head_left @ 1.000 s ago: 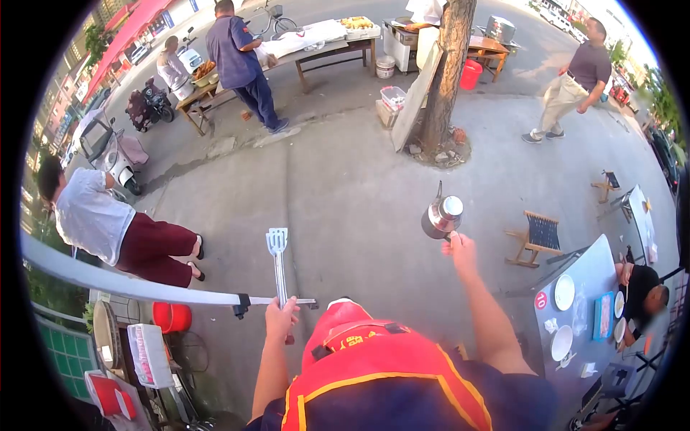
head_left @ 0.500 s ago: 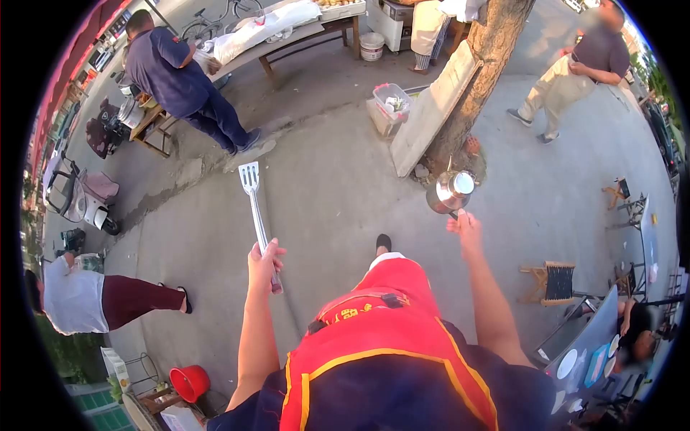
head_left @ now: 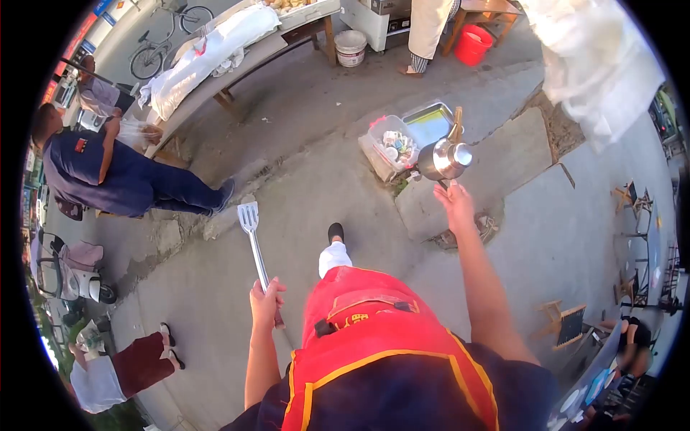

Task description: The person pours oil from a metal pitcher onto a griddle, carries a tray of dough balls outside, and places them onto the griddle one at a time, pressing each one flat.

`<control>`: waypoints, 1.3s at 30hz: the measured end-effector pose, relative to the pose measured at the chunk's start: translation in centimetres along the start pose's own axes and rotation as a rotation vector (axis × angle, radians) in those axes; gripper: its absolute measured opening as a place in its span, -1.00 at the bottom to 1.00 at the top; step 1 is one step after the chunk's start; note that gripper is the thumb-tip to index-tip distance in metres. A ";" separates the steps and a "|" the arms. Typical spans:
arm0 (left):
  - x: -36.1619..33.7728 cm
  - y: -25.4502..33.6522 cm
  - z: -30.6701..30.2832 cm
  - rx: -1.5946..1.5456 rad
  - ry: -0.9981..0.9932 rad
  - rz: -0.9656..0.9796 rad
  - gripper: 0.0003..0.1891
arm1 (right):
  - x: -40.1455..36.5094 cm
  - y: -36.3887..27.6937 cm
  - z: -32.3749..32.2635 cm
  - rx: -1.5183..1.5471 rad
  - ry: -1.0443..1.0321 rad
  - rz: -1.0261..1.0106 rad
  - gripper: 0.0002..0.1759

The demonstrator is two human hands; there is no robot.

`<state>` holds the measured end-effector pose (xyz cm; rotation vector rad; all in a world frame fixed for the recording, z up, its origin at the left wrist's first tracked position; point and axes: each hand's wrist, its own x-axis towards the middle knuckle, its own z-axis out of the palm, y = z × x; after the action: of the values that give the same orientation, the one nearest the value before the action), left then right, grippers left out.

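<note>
My left hand (head_left: 266,303) is wrapped round the handle of a slotted metal spatula (head_left: 253,237), whose blade points forward, away from me. In my right hand (head_left: 454,205) is the handle of a shiny metal kettle (head_left: 443,159), held out in front of me on the right. Just beyond the kettle, a clear plastic box (head_left: 388,147) with small items in it stands low down beside a tray (head_left: 430,123). A red apron (head_left: 374,309) covers my front, and one dark shoe (head_left: 336,231) shows ahead of it.
A long table (head_left: 237,72) bears a white cloth bundle (head_left: 215,54). A person in dark blue (head_left: 108,169) stands at its left end. A white bucket (head_left: 351,49) and a red bucket (head_left: 473,44) stand ahead. White plastic sheeting (head_left: 600,65) hangs at upper right; a stool (head_left: 564,325) is at right.
The view has shifted forward and turned: the box and the long table look nearer, and the people at left sit lower. White sheeting now shows at upper right. Both hands keep their holds.
</note>
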<state>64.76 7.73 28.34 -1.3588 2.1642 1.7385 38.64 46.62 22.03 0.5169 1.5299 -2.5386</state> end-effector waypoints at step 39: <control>40.2 11.9 27.8 0.409 -0.110 -0.282 -0.77 | 63.6 25.4 -14.3 -0.492 1.192 0.125 -0.70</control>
<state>19.70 6.46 5.97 -1.3403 2.0046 1.1636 -10.21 50.98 -27.84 2.1375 2.1596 -1.5768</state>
